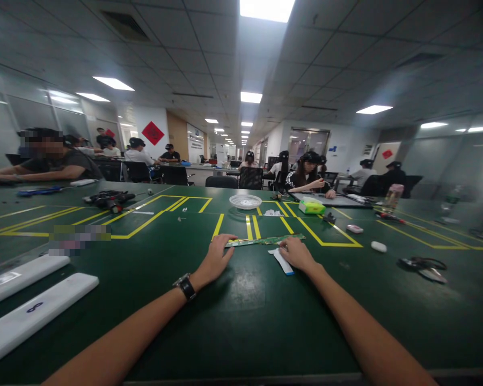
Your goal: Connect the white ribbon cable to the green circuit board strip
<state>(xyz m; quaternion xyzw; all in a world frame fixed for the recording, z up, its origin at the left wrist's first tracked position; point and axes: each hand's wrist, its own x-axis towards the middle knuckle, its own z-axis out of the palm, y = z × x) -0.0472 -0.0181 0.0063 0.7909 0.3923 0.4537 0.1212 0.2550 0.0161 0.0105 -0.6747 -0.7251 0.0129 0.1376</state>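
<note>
A long, narrow green circuit board [261, 240] lies crosswise on the green table in front of me. My left hand [218, 256] is at the board's left end, thumb and fingers apart on either side of it; whether it touches cannot be told. A white flat ribbon cable [282, 262] with a blue end hangs toward me from near the board's right half. My right hand [298, 253] is curled down over the cable's upper part, fingertips closed at it and close to the board. The fingertips hide the spot where cable and board meet.
A white round basket [245, 202] stands beyond the board, with a green tissue pack [311, 206] to its right. Yellow tape lines mark the table. White bars [40, 316] lie at left, black cables [422, 268] at right. A co-worker [309, 174] sits opposite.
</note>
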